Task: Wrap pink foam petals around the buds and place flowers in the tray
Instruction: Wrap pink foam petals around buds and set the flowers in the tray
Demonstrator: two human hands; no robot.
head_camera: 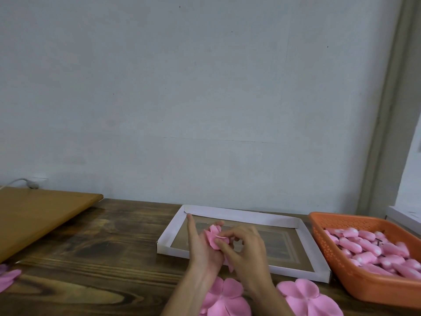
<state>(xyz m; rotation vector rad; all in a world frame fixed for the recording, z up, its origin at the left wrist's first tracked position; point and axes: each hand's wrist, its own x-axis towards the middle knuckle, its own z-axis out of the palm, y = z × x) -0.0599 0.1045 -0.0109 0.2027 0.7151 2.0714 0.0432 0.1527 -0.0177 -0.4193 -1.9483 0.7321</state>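
**One pink foam flower [216,237] held in both hands at the shallow white cardboard tray [239,214]**

Head view. The left hand [200,246] cups the flower from the left. Its lower fingers curl around the base and its index finger [190,225] sticks straight up toward the tray's far left corner. The right hand [248,249] comes in from the right, fingers bent, with the fingertips pinching an outer petal against the flower. The flower sits between the two palms and overlaps the left half of the tray in this view. How high it is above the tray floor cannot be told.

The tray lies flat on the dark-stained wooden table [102,247], with its far rim close to the pale grey wall [205,87].

Just right of the tray stands an orange perforated plastic basket [341,270], heaped with pink foam buds [364,247].

Flat pink foam petal cut-outs [307,297] lie on the table's near edge, below the wrists. Another lies at the far left edge.

A tan wooden board [34,215] lies at the table's left end, tilted. A white cable [22,180] runs behind it along the wall.
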